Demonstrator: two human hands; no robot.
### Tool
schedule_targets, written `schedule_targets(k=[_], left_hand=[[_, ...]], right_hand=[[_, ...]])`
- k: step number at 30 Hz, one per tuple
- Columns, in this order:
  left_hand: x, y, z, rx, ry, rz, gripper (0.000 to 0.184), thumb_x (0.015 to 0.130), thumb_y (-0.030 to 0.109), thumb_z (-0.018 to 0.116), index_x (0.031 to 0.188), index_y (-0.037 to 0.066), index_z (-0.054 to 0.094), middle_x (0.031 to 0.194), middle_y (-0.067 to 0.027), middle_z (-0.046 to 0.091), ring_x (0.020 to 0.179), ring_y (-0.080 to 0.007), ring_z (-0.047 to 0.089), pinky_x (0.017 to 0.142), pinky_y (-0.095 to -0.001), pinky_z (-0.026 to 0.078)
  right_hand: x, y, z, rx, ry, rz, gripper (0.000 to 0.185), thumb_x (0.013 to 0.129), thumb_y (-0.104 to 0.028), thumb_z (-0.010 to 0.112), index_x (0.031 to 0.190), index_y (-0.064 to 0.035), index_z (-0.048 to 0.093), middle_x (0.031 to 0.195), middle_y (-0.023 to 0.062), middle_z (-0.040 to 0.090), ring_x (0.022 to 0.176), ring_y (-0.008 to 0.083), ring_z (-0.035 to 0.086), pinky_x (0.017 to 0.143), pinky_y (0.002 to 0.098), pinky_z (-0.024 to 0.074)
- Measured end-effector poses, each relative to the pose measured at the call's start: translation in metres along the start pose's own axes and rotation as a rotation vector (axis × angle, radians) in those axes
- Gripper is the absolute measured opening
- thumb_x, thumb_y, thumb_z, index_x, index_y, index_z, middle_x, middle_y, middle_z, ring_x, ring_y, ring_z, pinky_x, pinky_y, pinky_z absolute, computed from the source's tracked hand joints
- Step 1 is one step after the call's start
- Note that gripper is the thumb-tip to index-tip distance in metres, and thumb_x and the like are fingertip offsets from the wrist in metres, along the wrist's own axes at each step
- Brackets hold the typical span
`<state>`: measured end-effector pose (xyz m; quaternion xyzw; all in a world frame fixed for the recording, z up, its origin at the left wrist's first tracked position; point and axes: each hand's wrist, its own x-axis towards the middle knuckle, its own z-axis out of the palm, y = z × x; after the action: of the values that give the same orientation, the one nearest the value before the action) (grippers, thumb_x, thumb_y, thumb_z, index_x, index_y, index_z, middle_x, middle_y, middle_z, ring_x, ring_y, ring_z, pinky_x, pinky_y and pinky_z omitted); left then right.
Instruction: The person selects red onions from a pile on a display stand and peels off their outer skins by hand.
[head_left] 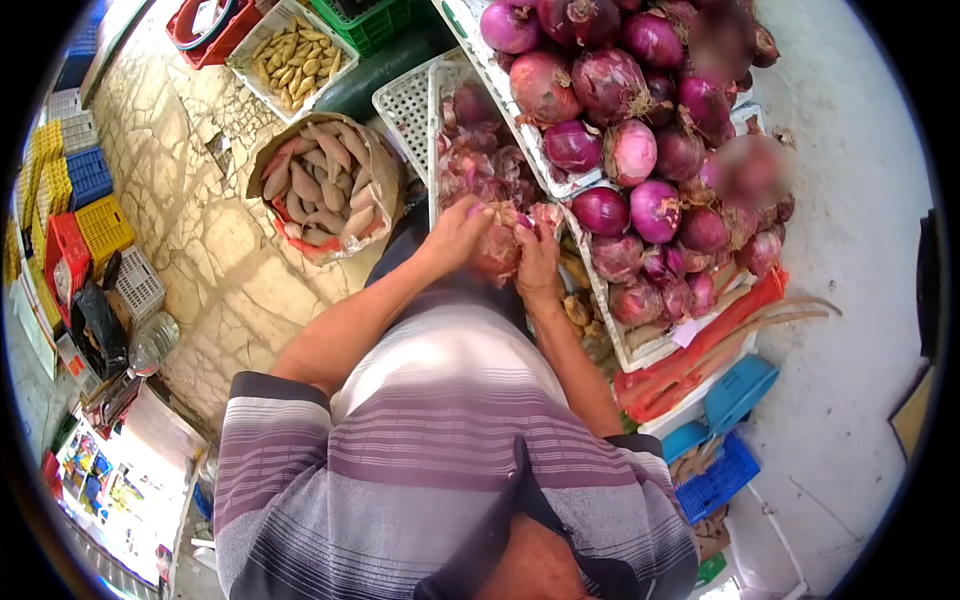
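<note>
A large onion [495, 252] with loose, reddish papery skin is held between both hands. My left hand [453, 236] is closed on its left side, fingers near the top. On the right side, my right hand [539, 258] grips it, with fingertips at the skin near the top. Just beyond the hands, a white crate [433, 150] holds loose onion skins [480, 160]. To the right, purple onions [655, 210] are heaped in white crates, some with skin partly peeled.
A sack [258, 165] of sweet potatoes stands on the stone floor at left. Behind it is a white crate [240, 68] of small yellowish roots. Red netting [650, 385], a teal basket [742, 390] and a blue basket [720, 482] are at right.
</note>
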<state>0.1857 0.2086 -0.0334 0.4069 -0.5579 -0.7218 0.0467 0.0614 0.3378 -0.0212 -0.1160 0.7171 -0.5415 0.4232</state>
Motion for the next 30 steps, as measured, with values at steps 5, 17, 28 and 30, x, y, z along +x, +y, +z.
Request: schedule_targets(k=[5,17,28,30], left_hand=[[0.004,-0.021,-0.005,-0.047,0.001,0.016,0.042,0.104,0.034,0.051,0.117,-0.005,0.061,0.093,-0.0123,0.065,0.088,-0.0186,0.059,0.082,-0.0327,0.049],[0.024,-0.041,-0.003,-0.749,-0.105,-0.246,0.039,0.105,0.028,0.057,0.13,-0.002,0.059,0.115,-0.0091,0.067,0.099,-0.018,0.066,0.085,-0.0314,0.057],[0.055,-0.063,-0.021,-0.331,-0.038,-0.197,0.054,0.102,0.027,0.062,0.145,-0.003,0.048,0.114,-0.0134,0.069,0.094,-0.0195,0.068,0.083,-0.0313,0.056],[0.069,-0.085,-0.027,-0.375,0.077,-0.115,0.044,0.103,0.024,0.061,0.138,-0.003,0.055,0.101,-0.0093,0.07,0.084,-0.0162,0.066,0.078,-0.0297,0.055]], right_hand=[[-0.001,-0.001,0.001,-0.012,-0.026,0.06,0.036,0.099,-0.021,0.062,0.125,0.0035,0.062,0.114,0.0085,0.069,0.106,0.0154,0.061,0.094,0.0312,0.049],[0.023,0.075,-0.018,0.105,0.061,-0.014,0.041,0.099,-0.028,0.064,0.129,-0.0008,0.058,0.116,0.0107,0.066,0.105,0.0215,0.067,0.089,0.0367,0.0569],[0.071,0.095,-0.021,0.529,0.122,0.332,0.053,0.101,-0.035,0.065,0.143,-0.009,0.048,0.107,0.0066,0.067,0.089,0.02,0.068,0.068,0.0314,0.0549],[0.077,0.143,-0.037,0.085,0.078,0.247,0.05,0.1,-0.031,0.067,0.14,-0.0061,0.049,0.1,0.0071,0.066,0.081,0.0172,0.066,0.063,0.0288,0.0527]])
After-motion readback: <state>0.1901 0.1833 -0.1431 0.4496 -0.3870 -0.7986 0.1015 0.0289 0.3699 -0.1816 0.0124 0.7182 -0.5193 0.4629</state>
